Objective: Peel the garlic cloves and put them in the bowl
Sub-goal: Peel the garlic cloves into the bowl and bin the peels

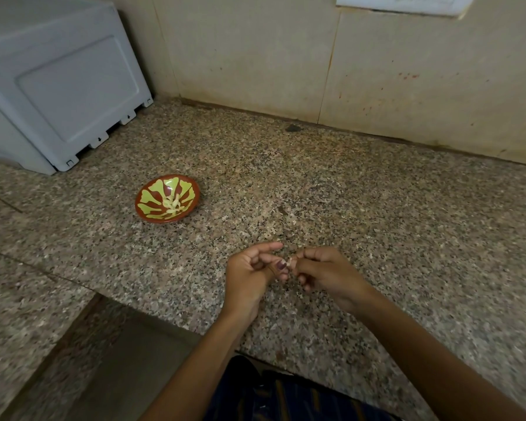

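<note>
hands meet above the near part of the speckled stone desk. left hand and right hand each pinch a small pale garlic clove between them, fingertips curled onto it, the grip of both clamped on the clove. red bowl with a yellow-green pattern stands on the desk toward the far left, well apart from the hands; peeled cloves lie inside it. white box sits in the far left corner by the tiled wall.
</note>
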